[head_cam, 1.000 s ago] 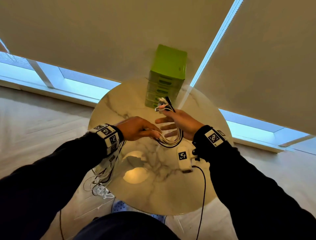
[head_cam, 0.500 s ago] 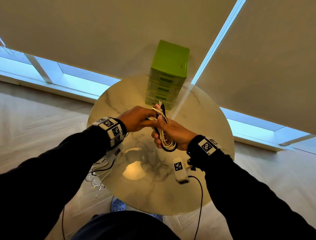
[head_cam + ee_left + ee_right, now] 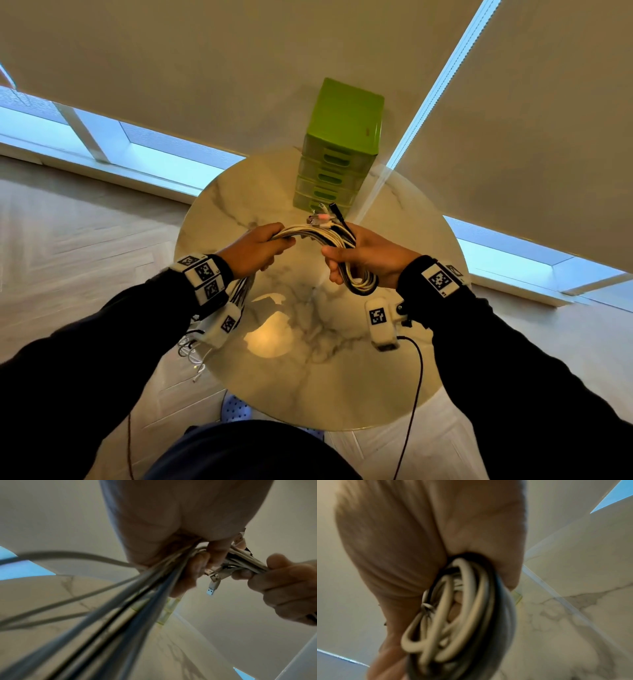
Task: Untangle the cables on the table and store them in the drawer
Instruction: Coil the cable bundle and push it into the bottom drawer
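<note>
Cable bundle (image 3: 317, 236) is gripped by left hand (image 3: 253, 248), fingers curled round it, loose strands trailing down off the worktop (image 3: 308, 387) edge. Bundle is stretched across to right hand (image 3: 368, 260), where its coiled end is clenched, plugs sticking up. All held above the worktop. Green drawer unit (image 3: 337, 150) is seen behind, drawers closed.

My arms are in long black sleeves (image 3: 102, 342) right down to the wrists. On each wrist I wear a black band (image 3: 411, 277) carrying white blocks printed with black square-code markers (image 3: 440, 279) (several on the left one (image 3: 205, 272)). A small white camera unit (image 3: 380, 323), marked the same way, hangs under each wrist, and a thin black cable (image 3: 416, 383) trails from the right one.
</note>
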The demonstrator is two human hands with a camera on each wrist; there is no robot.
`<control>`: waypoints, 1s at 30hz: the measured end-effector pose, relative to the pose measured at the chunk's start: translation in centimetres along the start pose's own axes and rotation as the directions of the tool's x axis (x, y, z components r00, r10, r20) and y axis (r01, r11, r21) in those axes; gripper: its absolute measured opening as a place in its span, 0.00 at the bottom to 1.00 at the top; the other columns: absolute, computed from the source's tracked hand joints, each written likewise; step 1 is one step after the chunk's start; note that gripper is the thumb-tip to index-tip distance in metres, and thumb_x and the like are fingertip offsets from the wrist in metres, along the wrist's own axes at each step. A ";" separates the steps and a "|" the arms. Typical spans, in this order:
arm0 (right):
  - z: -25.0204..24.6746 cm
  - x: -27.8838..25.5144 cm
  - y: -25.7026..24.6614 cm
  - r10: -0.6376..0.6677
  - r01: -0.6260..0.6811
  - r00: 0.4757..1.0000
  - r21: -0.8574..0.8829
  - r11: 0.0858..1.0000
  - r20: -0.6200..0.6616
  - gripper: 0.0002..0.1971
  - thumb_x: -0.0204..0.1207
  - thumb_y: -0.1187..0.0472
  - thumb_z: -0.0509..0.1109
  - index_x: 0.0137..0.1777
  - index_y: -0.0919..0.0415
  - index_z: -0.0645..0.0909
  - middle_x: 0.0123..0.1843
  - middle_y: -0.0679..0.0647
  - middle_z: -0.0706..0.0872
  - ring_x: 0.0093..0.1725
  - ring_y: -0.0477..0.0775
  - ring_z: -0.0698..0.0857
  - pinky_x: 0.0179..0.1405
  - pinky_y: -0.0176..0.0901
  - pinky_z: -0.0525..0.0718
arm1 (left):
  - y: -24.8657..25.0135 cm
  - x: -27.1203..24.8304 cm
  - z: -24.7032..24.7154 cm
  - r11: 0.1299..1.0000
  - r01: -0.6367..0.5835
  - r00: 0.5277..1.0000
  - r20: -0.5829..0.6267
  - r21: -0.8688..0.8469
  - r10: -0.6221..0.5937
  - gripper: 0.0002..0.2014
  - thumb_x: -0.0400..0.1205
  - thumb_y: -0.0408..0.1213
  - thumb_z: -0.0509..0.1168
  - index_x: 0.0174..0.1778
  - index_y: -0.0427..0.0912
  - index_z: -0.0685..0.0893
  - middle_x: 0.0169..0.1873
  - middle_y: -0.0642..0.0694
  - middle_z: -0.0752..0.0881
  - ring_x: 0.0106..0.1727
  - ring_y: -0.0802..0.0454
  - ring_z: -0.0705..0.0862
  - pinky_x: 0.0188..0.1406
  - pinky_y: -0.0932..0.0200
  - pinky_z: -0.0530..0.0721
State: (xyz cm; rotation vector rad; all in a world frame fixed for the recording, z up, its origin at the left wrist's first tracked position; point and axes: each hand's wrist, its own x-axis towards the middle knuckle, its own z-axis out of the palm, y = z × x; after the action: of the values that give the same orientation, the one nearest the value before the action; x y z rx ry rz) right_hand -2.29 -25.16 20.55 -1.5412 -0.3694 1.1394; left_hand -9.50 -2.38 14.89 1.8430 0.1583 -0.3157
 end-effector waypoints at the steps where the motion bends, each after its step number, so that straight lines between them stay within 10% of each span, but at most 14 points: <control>1: 0.2 0.0 0.1 -0.001 0.001 1.000 -0.002 1.000 0.029 0.24 0.83 0.66 0.69 0.77 0.55 0.71 0.35 0.62 0.78 0.31 0.60 0.82 0.32 0.47 0.85 | 0.3 0.3 0.1 0.998 0.022 0.999 -0.022 -0.053 -0.024 0.07 0.88 0.38 0.62 0.46 0.41 0.79 0.32 0.47 0.72 0.28 0.52 0.69 0.26 0.58 0.69; 6: 1.8 0.1 1.4 0.029 -0.025 0.998 -0.063 0.998 0.062 0.08 0.84 0.57 0.69 0.61 0.46 0.82 0.27 0.54 0.69 0.26 0.54 0.71 0.32 0.48 0.78 | 2.1 1.1 0.1 0.968 0.024 0.984 -0.166 -0.250 -0.068 0.07 0.83 0.28 0.67 0.46 0.42 0.76 0.27 0.48 0.76 0.25 0.54 0.67 0.24 0.59 0.63; 14: 4.5 0.6 2.7 -0.255 0.177 0.922 -0.267 0.947 -0.293 0.12 0.82 0.52 0.72 0.58 0.56 0.74 0.31 0.50 0.77 0.25 0.51 0.76 0.29 0.49 0.81 | 3.2 1.3 2.8 0.857 0.012 0.924 -0.321 -0.515 -0.206 0.04 0.84 0.26 0.60 0.48 0.39 0.73 0.36 0.40 0.80 0.27 0.54 0.70 0.26 0.59 0.65; 20: 5.1 0.4 2.8 -0.307 0.214 0.910 -0.317 0.924 -0.278 0.16 0.82 0.54 0.71 0.67 0.49 0.74 0.27 0.42 0.83 0.26 0.54 0.79 0.29 0.48 0.82 | 3.9 0.3 3.8 0.761 0.002 0.989 -0.110 -0.649 -0.096 0.15 0.82 0.31 0.53 0.49 0.31 0.86 0.50 0.33 0.89 0.48 0.39 0.86 0.51 0.48 0.83; 25: 5.0 0.7 2.7 -0.269 0.162 0.934 -0.391 0.906 -0.236 0.15 0.77 0.53 0.78 0.56 0.54 0.76 0.27 0.38 0.85 0.23 0.49 0.81 0.27 0.39 0.82 | 4.0 -0.1 4.6 0.675 -0.013 0.978 -0.150 -0.737 -0.145 0.17 0.81 0.31 0.53 0.35 0.36 0.86 0.31 0.38 0.81 0.30 0.46 0.75 0.32 0.53 0.72; 30: 5.0 1.9 4.0 -0.207 0.089 0.943 -0.402 0.911 -0.260 0.27 0.60 0.46 0.88 0.56 0.43 0.80 0.43 0.44 0.88 0.36 0.47 0.86 0.37 0.44 0.86 | 5.2 -0.5 4.2 0.622 -0.027 0.980 -0.143 -0.782 -0.138 0.17 0.85 0.28 0.50 0.49 0.27 0.85 0.32 0.36 0.86 0.29 0.48 0.84 0.30 0.59 0.81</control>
State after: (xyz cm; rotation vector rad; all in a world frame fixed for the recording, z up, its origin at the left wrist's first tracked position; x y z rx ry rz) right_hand -6.76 -22.08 16.64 -1.9630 -0.5198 0.7222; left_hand -9.17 -7.92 18.67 0.9729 0.4205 -0.0740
